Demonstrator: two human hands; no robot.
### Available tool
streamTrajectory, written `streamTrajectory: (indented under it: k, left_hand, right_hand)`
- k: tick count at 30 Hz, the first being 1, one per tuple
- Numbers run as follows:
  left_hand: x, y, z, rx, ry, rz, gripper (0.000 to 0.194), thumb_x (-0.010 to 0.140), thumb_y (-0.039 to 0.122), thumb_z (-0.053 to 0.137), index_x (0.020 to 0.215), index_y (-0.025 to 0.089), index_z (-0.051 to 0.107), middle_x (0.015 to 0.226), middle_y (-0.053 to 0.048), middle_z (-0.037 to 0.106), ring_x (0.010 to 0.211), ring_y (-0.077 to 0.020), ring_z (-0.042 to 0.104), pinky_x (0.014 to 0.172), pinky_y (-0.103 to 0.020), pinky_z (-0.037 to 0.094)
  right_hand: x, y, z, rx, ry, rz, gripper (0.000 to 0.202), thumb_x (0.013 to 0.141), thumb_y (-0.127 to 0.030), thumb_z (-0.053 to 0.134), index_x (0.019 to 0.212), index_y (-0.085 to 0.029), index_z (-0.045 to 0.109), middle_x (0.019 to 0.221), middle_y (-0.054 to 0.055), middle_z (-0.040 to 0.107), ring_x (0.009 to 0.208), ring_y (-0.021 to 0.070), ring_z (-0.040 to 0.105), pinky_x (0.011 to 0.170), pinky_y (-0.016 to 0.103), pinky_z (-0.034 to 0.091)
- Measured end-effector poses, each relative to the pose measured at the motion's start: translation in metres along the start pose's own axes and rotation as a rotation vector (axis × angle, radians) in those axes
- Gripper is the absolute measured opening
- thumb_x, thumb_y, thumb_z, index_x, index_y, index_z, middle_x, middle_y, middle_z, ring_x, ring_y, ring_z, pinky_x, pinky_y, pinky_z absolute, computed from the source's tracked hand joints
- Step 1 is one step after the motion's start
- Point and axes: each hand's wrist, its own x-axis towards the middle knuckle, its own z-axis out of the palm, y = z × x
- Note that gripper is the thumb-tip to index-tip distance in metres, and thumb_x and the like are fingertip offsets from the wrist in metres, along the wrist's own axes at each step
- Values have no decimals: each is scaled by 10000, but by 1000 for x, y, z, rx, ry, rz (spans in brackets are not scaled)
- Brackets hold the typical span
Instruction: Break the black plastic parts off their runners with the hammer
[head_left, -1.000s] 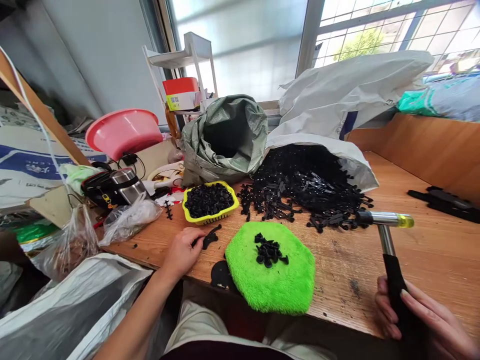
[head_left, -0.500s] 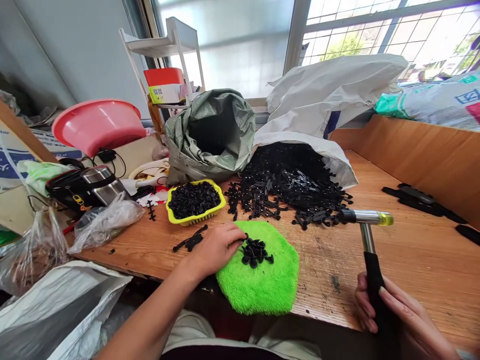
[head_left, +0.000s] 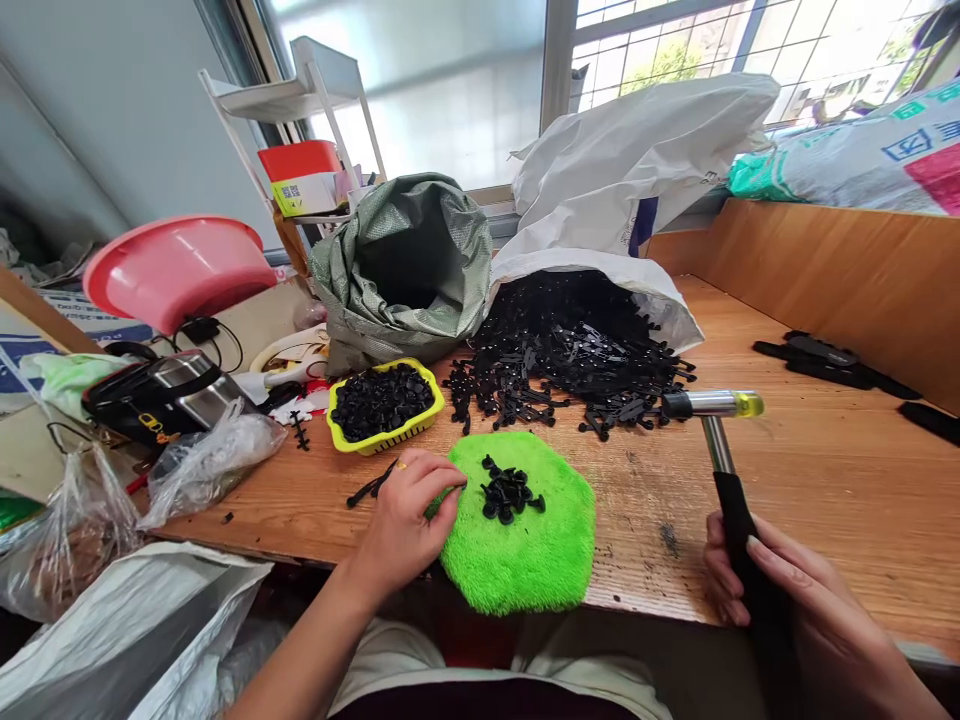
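Two bare hands work at the wooden table (head_left: 645,500): the right hand (head_left: 814,600), at 4 o'clock from the bright green, fluffy cloth pad (head_left: 517,570), grips the black handle of a silver metal hammer (head_left: 711,403) with a yellow tip, head raised. The left hand (head_left: 409,515) is curled at the pad's 9 o'clock edge; whether its fingertips pinch a part cannot be told. Small black plastic pieces (head_left: 508,492) lie clustered on the pad, with a yellow plastic basket (head_left: 386,442) of black pieces at 10 o'clock.
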Motion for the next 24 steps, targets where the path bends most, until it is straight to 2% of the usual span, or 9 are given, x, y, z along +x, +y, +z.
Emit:
streamTrajectory:
  k: [4, 8, 13, 17, 20, 24]
  left_hand:
    - [13, 3, 9, 71, -88, -58, 111, 787, 178, 555, 837, 206, 650, 982, -75, 575, 977, -217, 494, 836, -394, 427]
    - [13, 1, 13, 68, -172, -74, 98, 810, 191, 530, 758, 193, 613, 1055, -77, 549, 1043, -231, 454, 877, -417, 401]
    - [7, 4, -4, 137, -198, -77, 90, 816, 154, 482, 786, 186, 561, 1116, -89, 524, 1095, -239, 417, 894, -432, 371]
    - [11, 12, -20, 261, -341, -7, 97, 784, 141, 497, 724, 190, 554, 1092, -74, 555, 1104, -252, 419, 899, -458, 319]
    - [16, 16, -22, 329, -402, 0, 118, 788, 133, 483, 721, 192, 560, 1065, -71, 573, 1083, -255, 440, 886, -472, 295]
    - [17, 16, -15, 340, -372, -39, 103, 800, 155, 479, 774, 200, 569, 1074, -76, 571, 1070, -254, 450, 861, -466, 284]
  right_hand:
    - [1, 4, -6, 14, -23, 2, 214, 688, -437, 655, 743, -231, 665, 500, 5, 507, 398, 125, 455, 390, 226, 369]
    - [3, 8, -11, 18, -52, -12, 196, 712, -422, 639, 755, -232, 659, 506, 0, 507, 393, 121, 447, 383, 224, 363]
    - [1, 3, -5, 33, -70, -21, 205, 727, -424, 629, 764, -224, 659, 516, 0, 513, 410, 122, 462, 399, 221, 368]
    - [1, 0, -2, 15, -63, -28, 217, 723, -424, 636, 766, -213, 658, 511, 1, 516, 405, 119, 460, 393, 217, 359]
    - [1, 3, -5, 16, -94, -47, 214, 750, -423, 610, 787, -216, 648, 519, -4, 512, 412, 117, 465, 401, 215, 366]
    - [-1, 3, -6, 20, -109, -48, 201, 784, -418, 578, 810, -228, 638, 536, -14, 507, 426, 111, 470, 413, 209, 375]
